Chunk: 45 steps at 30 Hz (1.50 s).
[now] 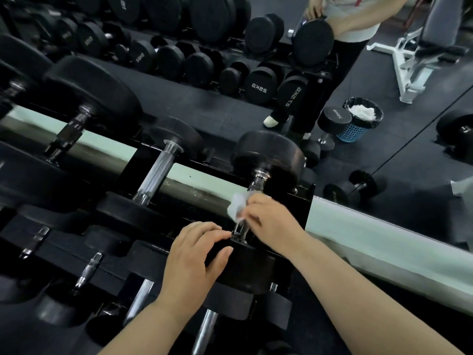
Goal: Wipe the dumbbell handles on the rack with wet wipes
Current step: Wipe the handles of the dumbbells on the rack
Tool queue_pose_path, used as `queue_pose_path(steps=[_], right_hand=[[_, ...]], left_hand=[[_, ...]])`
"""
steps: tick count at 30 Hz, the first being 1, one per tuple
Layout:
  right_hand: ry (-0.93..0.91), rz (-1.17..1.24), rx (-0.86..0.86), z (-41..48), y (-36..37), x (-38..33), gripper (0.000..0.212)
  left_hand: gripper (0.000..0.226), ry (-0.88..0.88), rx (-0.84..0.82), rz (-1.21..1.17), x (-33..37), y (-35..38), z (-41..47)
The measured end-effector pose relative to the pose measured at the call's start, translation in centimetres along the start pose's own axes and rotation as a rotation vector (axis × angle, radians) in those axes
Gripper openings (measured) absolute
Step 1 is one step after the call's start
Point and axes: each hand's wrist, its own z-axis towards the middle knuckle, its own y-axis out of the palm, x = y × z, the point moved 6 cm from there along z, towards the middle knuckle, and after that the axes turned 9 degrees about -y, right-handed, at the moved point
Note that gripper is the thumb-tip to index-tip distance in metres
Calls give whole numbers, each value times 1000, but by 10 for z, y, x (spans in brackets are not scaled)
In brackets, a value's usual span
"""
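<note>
White wet wipe (236, 206), clamped in the right hand (271, 219) grip, wraps the dumbbell handle (257, 181), left hand (194, 260) resting on its head (245, 269).

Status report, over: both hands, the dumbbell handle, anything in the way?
Right hand holds wet wipe on rightmost dumbbell's handle. Left hand rests on its near head. Nothing blocking handle.
</note>
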Motion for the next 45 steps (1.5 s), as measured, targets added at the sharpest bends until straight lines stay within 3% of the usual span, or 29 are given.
queue_pose_path(steps=[4, 9, 13, 16, 19, 24, 31, 34, 37, 38, 41, 45], right_hand=[[-64, 108, -138, -7, 7, -8, 24], [59, 245, 197, -2, -20, -1, 16], [-74, 137, -95, -3, 8, -14, 22], [22, 123, -157, -11, 12, 5, 20], [184, 131, -304, -30, 21, 29, 18], [458, 408, -68, -44, 22, 47, 16], [472, 656, -112, -35, 34, 33, 22], [431, 758, 48, -35, 15, 26, 20], [289, 456, 326, -22, -12, 20, 16], [214, 306, 298, -16, -13, 13, 7], [62, 22, 145, -3, 9, 4, 25], [121, 10, 279, 4, 6, 14, 29]], left_hand=[[37, 13, 17, 26, 1, 0, 0], [40, 20, 25, 89, 4, -4, 0], [43, 30, 40, 114, 6, -6, -2], [55, 20, 21, 140, 5, -6, -4], [47, 16, 10, 138, 5, -8, -5], [45, -4, 5, 126, 7, -8, -6], [42, 2, -12, 140, 8, -8, -5], [42, 5, -14, 144, 7, -7, -5], [42, 9, -4, 143, 8, -8, -4], [42, 12, -5, 144, 8, -8, -4], [41, 29, 5, 134, 7, -7, -5], [40, 31, 10, 133, 5, -7, -5]])
